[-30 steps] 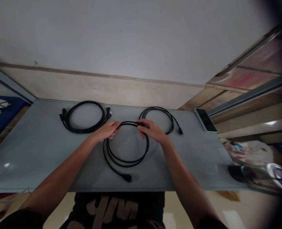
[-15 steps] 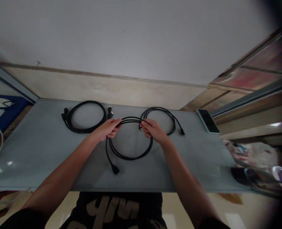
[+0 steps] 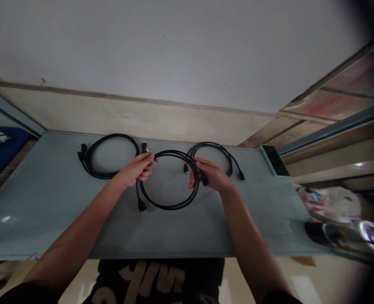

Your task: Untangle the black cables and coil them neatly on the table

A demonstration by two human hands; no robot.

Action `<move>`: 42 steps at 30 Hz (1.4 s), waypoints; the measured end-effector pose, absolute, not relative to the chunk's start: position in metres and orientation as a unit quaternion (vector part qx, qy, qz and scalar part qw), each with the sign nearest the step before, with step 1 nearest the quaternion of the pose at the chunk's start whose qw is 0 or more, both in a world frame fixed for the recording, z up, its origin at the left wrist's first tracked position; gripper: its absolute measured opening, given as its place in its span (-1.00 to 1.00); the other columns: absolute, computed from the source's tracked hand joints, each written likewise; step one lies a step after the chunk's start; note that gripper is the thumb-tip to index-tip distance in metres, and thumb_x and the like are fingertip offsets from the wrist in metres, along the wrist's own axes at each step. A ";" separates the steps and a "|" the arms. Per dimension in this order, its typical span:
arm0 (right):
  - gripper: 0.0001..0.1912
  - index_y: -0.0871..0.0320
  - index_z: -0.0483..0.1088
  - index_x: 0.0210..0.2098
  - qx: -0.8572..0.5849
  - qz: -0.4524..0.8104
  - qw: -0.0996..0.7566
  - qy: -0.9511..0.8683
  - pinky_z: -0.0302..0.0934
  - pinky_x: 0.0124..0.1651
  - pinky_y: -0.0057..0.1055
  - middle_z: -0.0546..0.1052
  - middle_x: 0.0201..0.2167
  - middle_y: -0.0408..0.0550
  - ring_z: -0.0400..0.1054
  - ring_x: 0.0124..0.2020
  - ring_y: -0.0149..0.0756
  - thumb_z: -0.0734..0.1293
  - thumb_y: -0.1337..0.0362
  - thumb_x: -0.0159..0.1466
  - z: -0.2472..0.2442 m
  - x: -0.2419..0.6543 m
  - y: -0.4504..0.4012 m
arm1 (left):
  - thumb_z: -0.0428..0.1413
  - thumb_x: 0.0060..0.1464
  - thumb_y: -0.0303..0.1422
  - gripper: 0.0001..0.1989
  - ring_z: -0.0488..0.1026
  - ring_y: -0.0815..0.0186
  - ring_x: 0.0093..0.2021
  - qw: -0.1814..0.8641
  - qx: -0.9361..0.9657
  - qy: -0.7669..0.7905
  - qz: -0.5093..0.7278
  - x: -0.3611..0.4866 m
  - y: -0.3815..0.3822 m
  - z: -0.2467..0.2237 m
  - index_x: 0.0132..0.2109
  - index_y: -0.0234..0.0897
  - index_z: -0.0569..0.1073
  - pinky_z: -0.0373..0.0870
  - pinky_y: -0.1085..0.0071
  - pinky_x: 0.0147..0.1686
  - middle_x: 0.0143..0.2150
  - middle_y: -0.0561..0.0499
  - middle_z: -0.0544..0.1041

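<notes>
Between my hands a black cable (image 3: 169, 207) is held in a round coil of several turns. My left hand (image 3: 138, 169) is closed on the coil's upper left side. One plug (image 3: 142, 205) of this cable hangs down below that hand, its end pale or metallic. My right hand (image 3: 210, 174) grips the coil's upper right side, and a dark plug end shows by its fingers. Behind my left hand lies a second coiled black cable (image 3: 96, 172) with its connectors at the sides. A third coiled black cable (image 3: 212, 145) rests behind my right hand.
The grey table (image 3: 60, 202) stands against a wall. A phone (image 3: 276, 161) lies at its right back corner, and a dark shiny cylindrical object (image 3: 339, 238) at the right front. Beyond the right edge is a plastic bag (image 3: 340, 204); blue cloth (image 3: 8, 145) shows at the far left.
My right hand has turned and shifted slightly right, and a plug now shows beside its fingers. My left hand has moved a little left; the plug hanging below it has swung up and left.
</notes>
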State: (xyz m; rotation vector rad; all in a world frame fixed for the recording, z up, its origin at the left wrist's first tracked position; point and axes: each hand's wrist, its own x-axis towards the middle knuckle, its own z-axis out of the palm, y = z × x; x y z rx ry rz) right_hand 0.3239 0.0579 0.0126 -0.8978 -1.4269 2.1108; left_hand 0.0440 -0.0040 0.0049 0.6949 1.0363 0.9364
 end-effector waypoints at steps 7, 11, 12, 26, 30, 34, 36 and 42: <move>-0.69 0.20 0.37 -0.22 -0.323 0.781 0.187 -0.500 -0.17 -0.75 -0.62 0.13 -0.66 -0.36 -0.07 -0.77 -0.61 0.36 0.05 0.28 0.002 0.307 0.050 | 0.16 0.15 -0.08 -0.68 -0.13 0.57 -0.70 0.705 0.375 0.479 0.364 0.058 -0.010 0.003 -0.27 -0.27 0.37 -0.22 0.59 -0.72 -0.60 0.26 -0.01; -0.67 0.21 0.36 -0.37 -0.339 0.764 0.220 -0.504 -0.24 -0.73 -0.61 0.02 -0.67 -0.38 -0.20 -0.73 -0.62 0.39 0.04 0.25 0.003 0.320 0.060 | 0.19 0.11 -0.07 -0.56 -0.05 0.59 -0.73 0.708 0.399 0.469 0.347 0.051 -0.008 0.007 -0.48 -0.27 0.23 -0.11 0.55 -0.71 -0.63 0.24 0.03; -0.66 0.20 0.35 -0.39 -0.340 0.757 0.225 -0.510 -0.20 -0.72 -0.60 0.03 -0.67 -0.37 -0.18 -0.73 -0.61 0.40 0.04 0.24 0.003 0.324 0.063 | 0.19 0.10 -0.07 -0.53 -0.02 0.59 -0.73 0.703 0.411 0.470 0.341 0.048 -0.008 0.009 -0.52 -0.26 0.19 -0.08 0.55 -0.70 -0.64 0.24 0.04; -0.43 0.11 0.28 0.23 -0.340 0.739 0.296 -0.501 0.02 -0.57 -0.50 0.15 -0.58 -0.32 0.00 -0.63 -0.51 0.39 0.18 0.25 0.009 0.335 0.070 | 0.34 -0.08 -0.32 -0.69 -0.01 0.61 -0.72 0.713 0.313 0.463 0.423 0.022 0.002 0.013 -0.42 -0.34 0.35 -0.01 0.62 -0.72 -0.64 0.26 0.07; -0.55 0.16 0.43 0.05 -0.359 0.702 0.363 -0.497 0.09 -0.56 -0.46 0.25 -0.54 -0.24 0.06 -0.60 -0.50 0.42 0.17 0.19 0.005 0.334 0.074 | 0.30 -0.02 -0.30 -0.71 0.29 0.47 -0.63 0.723 0.322 0.451 0.412 0.020 -0.001 0.016 -0.38 -0.30 0.32 0.46 0.41 -0.48 -0.62 0.23 0.16; -0.44 0.13 0.36 0.14 -0.352 0.687 0.366 -0.520 0.31 -0.35 -0.36 0.35 -0.46 -0.20 0.25 -0.48 -0.43 0.43 0.17 0.17 -0.005 0.322 0.071 | 0.21 0.09 -0.20 -0.74 0.05 0.57 -0.72 0.691 0.314 0.463 0.458 0.020 0.001 0.011 -0.31 -0.29 0.35 0.43 0.43 -0.57 -0.61 0.28 0.08; -0.32 0.13 0.23 0.27 -0.352 0.675 0.349 -0.546 0.34 -0.26 -0.31 0.37 -0.45 -0.22 0.30 -0.45 -0.41 0.41 0.17 0.19 -0.014 0.312 0.066 | 0.18 0.12 -0.17 -0.73 -0.05 0.59 -0.73 0.654 0.299 0.486 0.498 0.021 0.005 0.005 -0.28 -0.30 0.37 0.15 0.59 -0.72 -0.61 0.27 0.08; -0.25 0.21 0.11 0.35 -0.424 0.570 0.339 -0.617 0.36 -0.21 -0.29 0.47 -0.47 -0.17 0.42 -0.44 -0.31 0.34 0.15 0.23 -0.032 0.284 0.049 | 0.22 0.07 -0.22 -0.67 -0.01 0.56 -0.71 0.539 0.306 0.542 0.568 0.022 0.010 -0.003 -0.04 -0.20 0.40 -0.07 0.63 -0.71 -0.60 0.27 0.10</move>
